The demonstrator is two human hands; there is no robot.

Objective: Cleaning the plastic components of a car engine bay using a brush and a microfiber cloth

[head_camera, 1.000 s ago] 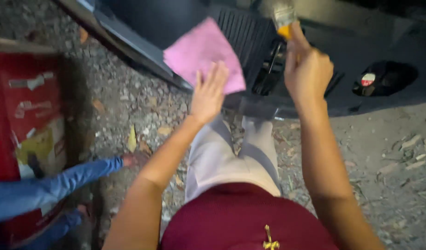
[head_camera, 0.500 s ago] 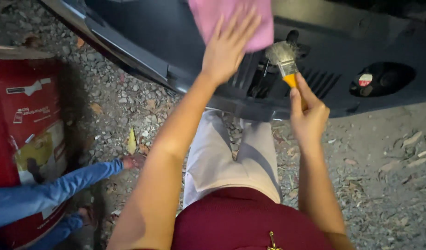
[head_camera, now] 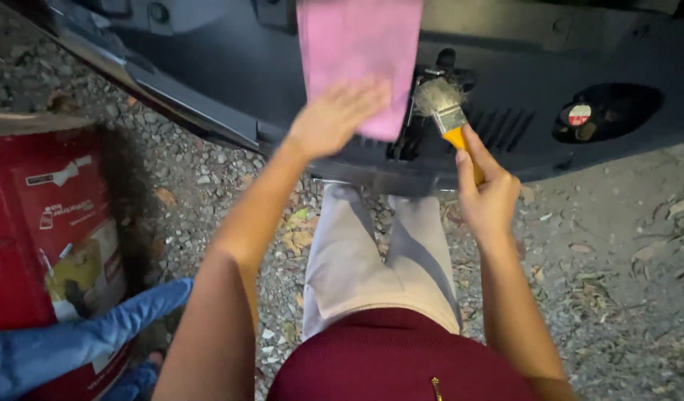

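Near: red box (head_camera: 41,230) on the gravel (head_camera: 617,297) at the left edge, upright, top side seems shut, so contents can't be told. Blue sleeve (head_camera: 74,345) of another person lies across its lower front.

Right hand (head_camera: 490,197) is closed round the yellow handle of a paintbrush (head_camera: 449,119), bristles up against the slotted vent (head_camera: 505,130) near the panel's lower edge. Left hand (head_camera: 334,119) is flat, fingers spread, pressing a pink cloth (head_camera: 360,52) onto the dark panel (head_camera: 230,67), just left of the brush.

Judgement: short strokes along the slots, bristle tips only; keep the cloth flat and close beside to catch dust.

Far: round recess (head_camera: 609,111) toward the panel's right end holds a small cap-like part with a red-and-white label; blurred, probably a plug.
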